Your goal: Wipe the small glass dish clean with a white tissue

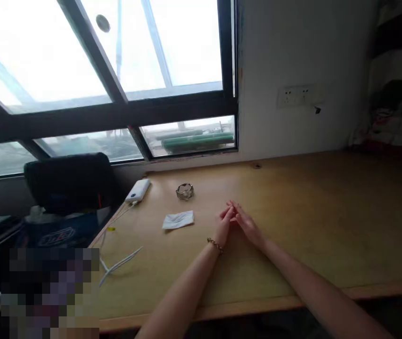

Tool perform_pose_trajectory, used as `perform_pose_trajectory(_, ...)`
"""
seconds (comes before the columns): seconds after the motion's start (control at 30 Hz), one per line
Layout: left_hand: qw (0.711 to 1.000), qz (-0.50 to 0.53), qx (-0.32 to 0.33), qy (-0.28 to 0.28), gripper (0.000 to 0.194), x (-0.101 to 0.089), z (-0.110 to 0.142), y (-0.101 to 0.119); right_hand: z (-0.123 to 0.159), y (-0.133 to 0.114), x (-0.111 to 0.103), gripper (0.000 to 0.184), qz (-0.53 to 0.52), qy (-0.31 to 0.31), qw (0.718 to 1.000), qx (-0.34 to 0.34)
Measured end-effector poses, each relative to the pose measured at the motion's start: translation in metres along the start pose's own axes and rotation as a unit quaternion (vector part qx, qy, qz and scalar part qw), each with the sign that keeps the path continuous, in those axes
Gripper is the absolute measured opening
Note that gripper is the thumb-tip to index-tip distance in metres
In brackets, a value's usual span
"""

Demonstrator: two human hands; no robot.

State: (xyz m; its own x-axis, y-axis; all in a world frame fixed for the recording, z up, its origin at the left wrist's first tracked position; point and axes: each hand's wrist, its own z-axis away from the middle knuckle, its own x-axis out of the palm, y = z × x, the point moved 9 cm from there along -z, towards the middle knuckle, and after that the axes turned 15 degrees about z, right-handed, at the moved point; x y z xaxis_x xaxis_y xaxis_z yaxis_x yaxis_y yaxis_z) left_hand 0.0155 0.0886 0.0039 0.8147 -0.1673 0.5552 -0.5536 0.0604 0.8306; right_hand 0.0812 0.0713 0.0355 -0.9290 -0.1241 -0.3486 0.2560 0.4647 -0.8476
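From here I've got my left hand point(223, 227) and right hand point(248, 226) touching, fingers loosely out, gripping nothing I can see. Paper point(178, 220) and metal ring point(185, 194) sit left of them on the table point(310, 216). Careless leftward sweep could snag the cable point(123, 261), tugging the power bank point(138, 190) over the edge; loads of room rightward.

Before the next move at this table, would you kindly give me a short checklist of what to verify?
1. Hands free of objects: cannot tell; the left hand and right hand meet with fingers touching, which hides what is between them.
2. Openwork metal ring apart from the hands: ok; it sits on the table, beyond the white folded piece.
3. White folded piece apart from the hands: ok, left of them.
4. White device well in from the table's edge: not ok; it lies at the left edge.
5. White cable tidy: not ok; it lies loose and bent.
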Motion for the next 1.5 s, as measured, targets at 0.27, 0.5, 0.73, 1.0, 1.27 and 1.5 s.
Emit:
perform_pose_trajectory(0.27,1.0,0.0,0.012,-0.006,0.041,0.003,0.001,0.006,0.002,-0.007,-0.002,0.05,-0.001,0.005,1.0,0.0)
perform_pose_trajectory(0.5,1.0,-0.007,0.015,-0.012,0.041,0.003,0.0,0.006,0.002,-0.008,-0.002,0.051,-0.002,0.003,1.0,0.005)
perform_pose_trajectory(0.73,1.0,-0.008,0.013,-0.007,0.042,0.002,-0.001,0.005,0.002,-0.009,-0.002,0.05,0.005,0.001,1.0,-0.002)
perform_pose_trajectory(1.0,1.0,-0.01,0.008,-0.01,0.039,0.001,-0.001,0.002,0.003,-0.011,-0.003,0.051,0.018,0.005,1.0,-0.001)
perform_pose_trajectory(1.27,1.0,-0.009,0.003,-0.009,0.04,0.002,-0.001,0.005,0.003,-0.007,-0.002,0.053,0.02,0.007,1.0,0.002)
perform_pose_trajectory(1.5,1.0,-0.019,0.012,-0.007,0.041,0.004,0.0,0.008,0.002,-0.005,-0.002,0.051,0.027,0.01,1.0,0.001)
